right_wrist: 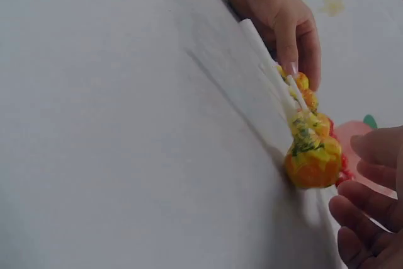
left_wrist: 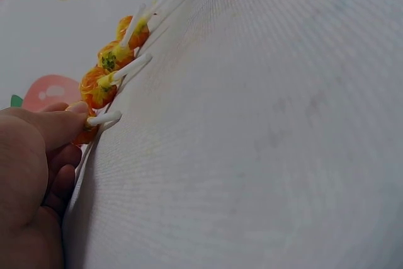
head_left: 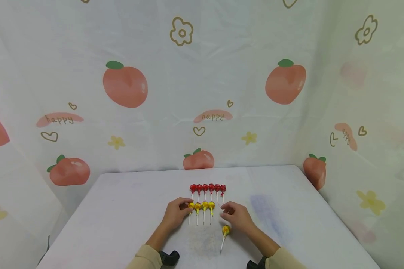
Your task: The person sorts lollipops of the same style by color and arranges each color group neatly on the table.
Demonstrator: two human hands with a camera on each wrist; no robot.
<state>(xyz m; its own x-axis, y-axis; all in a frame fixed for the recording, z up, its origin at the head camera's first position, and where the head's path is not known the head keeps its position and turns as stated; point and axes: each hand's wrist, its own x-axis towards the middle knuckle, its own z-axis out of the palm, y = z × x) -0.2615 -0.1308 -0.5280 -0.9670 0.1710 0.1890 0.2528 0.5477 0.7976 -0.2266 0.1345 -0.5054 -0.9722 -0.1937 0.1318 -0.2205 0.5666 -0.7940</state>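
My left hand [head_left: 176, 212] pinches the head of the leftmost yellow lollipop [head_left: 191, 205] between thumb and fingers. In the left wrist view that lollipop's white stick [left_wrist: 106, 118] points away from the thumb, and its head is partly covered. Several yellow lollipops [head_left: 205, 205] lie side by side in this row, sticks toward me. Just past the row's right end hovers my right hand [head_left: 237, 215], its fingers loosely bent around nothing. A separate yellow lollipop [head_left: 226, 229] lies nearer to me, below the right hand; it looms large in the right wrist view [right_wrist: 313, 162].
Behind the yellow row, several red lollipops [head_left: 211, 186] form another row, sticks also toward me. All lie on a white table [head_left: 128, 213]. A patterned curtain [head_left: 161, 93] closes off the back and sides. Dark wrist devices [head_left: 169, 257] sit at both cuffs.
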